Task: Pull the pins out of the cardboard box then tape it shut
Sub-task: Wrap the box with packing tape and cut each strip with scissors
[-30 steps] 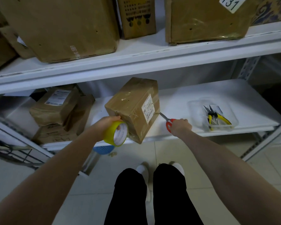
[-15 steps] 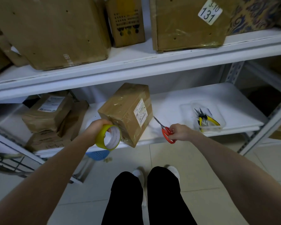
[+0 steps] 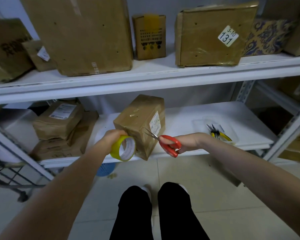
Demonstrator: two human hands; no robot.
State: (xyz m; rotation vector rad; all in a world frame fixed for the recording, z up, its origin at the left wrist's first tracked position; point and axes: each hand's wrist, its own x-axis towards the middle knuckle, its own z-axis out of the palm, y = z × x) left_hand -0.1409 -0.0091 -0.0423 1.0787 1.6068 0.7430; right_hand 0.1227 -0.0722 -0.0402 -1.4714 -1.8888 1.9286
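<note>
**Scissors at the box corner, tape roll held against its side**

On the far left of the lower shelf [image 3: 189, 118] lies a stack of wrapped parcels [image 3: 59, 122], well apart from the work. Next comes the left hand [image 3: 111, 138], curled around a yellow tape roll [image 3: 124, 148] and grasping it from above, with the roll pressed close against the left face of the cardboard box [image 3: 139, 118]. The box stands on the front part of the shelf, turned so that one corner points toward the person, its near bottom corner reaching past the shelf edge. Clear tape already shines across its top, and a white label sits on its right face.

Right of that corner, the right hand [image 3: 185, 142] is closed through the red handles of the scissors [image 3: 164, 142]. Their blades point up and to the left, the tips touching or just short of the box's near vertical edge; which of the two is hard to tell. The scissors' long axis runs slanting from the hand toward that edge, so the right hand is the one placed to cut, probably the strip running from the roll, while the left holds the roll taut.

Farther right, in a clear tray [image 3: 215, 129], rest yellow-handled pliers [image 3: 218, 134], untouched. No pins are visible on the box from here.
</note>
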